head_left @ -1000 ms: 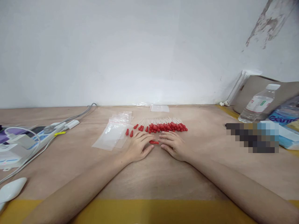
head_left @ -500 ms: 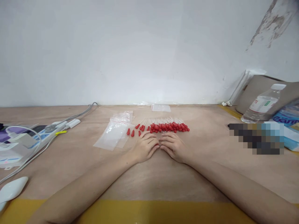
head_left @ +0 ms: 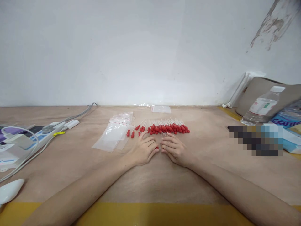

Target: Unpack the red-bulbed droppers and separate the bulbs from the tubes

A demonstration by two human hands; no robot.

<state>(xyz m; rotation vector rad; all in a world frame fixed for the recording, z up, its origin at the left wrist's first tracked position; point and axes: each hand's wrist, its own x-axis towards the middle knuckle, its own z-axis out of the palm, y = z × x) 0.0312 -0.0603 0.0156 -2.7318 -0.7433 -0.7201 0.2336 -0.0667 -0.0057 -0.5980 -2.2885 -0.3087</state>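
In the middle of the table my left hand (head_left: 146, 148) is closed, its thumb and fingers pinching a small red rubber bulb (head_left: 157, 148). My right hand (head_left: 174, 148), also closed, holds a clear glass dropper tube (head_left: 160, 148) whose end meets the bulb. More clear tubes seem to show by the right fingertips, though I cannot tell how many. Just beyond both hands lies a row of droppers (head_left: 169, 128) with red bulbs toward me and thin stems pointing to the wall. Several loose red bulbs (head_left: 132, 134) sit left of the row.
Clear zip bags (head_left: 109, 136) overlap at the left of the bulbs, and another small bag (head_left: 161, 109) lies near the wall. A power strip (head_left: 42, 138) with cables and a white mouse (head_left: 10, 191) are far left. A water bottle (head_left: 263, 106) stands at the right.
My hands have drawn slightly apart, so that the red bulb and a short length of tube show more clearly between them. The view has shifted a little.
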